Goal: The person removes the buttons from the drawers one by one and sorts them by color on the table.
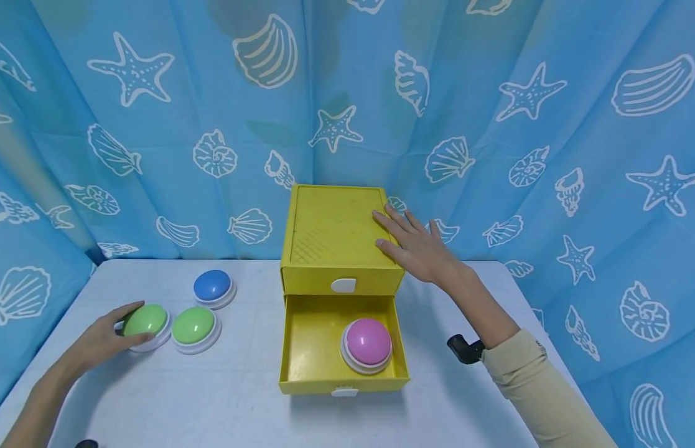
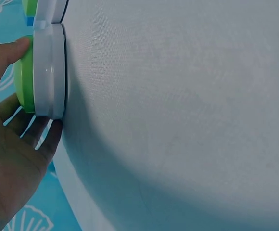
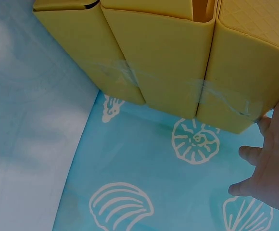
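At the table's left, my left hand [image 1: 101,336] grips a green push button [image 1: 145,320] with a white round base. In the left wrist view, the thumb lies on the button's green dome [image 2: 25,79] and the fingers reach round its lower edge. My right hand [image 1: 417,246] rests with spread fingers on the top right edge of a yellow drawer cabinet [image 1: 338,224]. Its lower drawer [image 1: 308,348] is pulled out, and a pink push button [image 1: 368,342] sits inside at the right. The right wrist view has the right hand [image 3: 276,156] at the cabinet's side [image 3: 161,53].
Just right of the held button stands a second green push button [image 1: 193,325], with a blue one [image 1: 213,285] behind it. The white table [image 1: 229,398] ends at a blue shell-print curtain [image 1: 336,81] at the back. The cabinet's upper drawer [image 1: 319,282] is closed.
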The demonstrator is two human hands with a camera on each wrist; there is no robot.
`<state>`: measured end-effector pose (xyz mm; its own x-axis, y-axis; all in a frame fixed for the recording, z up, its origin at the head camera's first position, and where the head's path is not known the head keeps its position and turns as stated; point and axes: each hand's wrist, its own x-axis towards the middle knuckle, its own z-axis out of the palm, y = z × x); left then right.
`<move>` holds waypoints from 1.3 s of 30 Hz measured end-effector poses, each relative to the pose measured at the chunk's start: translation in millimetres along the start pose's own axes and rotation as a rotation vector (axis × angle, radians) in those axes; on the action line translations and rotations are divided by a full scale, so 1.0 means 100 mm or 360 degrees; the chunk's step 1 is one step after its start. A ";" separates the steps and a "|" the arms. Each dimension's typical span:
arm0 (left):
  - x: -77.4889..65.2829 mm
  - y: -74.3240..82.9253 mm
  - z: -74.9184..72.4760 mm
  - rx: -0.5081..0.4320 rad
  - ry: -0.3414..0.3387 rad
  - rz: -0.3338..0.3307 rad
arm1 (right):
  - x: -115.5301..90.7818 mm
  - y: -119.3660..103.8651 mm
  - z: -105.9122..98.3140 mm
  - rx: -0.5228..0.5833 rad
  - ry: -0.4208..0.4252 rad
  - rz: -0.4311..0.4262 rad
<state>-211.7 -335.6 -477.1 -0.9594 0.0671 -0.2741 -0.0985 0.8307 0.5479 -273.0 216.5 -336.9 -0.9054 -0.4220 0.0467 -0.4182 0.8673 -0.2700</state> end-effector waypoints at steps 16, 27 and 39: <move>0.03 -0.06 0.02 -0.0035 0.0145 -0.0025 | 0.01 0.01 0.00 -0.0041 0.0012 -0.0011; -0.17 0.61 -0.07 -0.0150 0.0526 0.0324 | 0.00 0.00 0.00 -0.0017 -0.0003 -0.0004; -0.38 1.38 0.08 -0.0233 0.0599 0.0924 | -0.01 0.02 0.01 -0.0018 0.0006 0.0007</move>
<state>-186.8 -219.0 -397.8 -0.8911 0.2593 0.3724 0.4479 0.6340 0.6305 -273.0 217.9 -338.2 -0.9075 -0.4172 0.0493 -0.4150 0.8721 -0.2594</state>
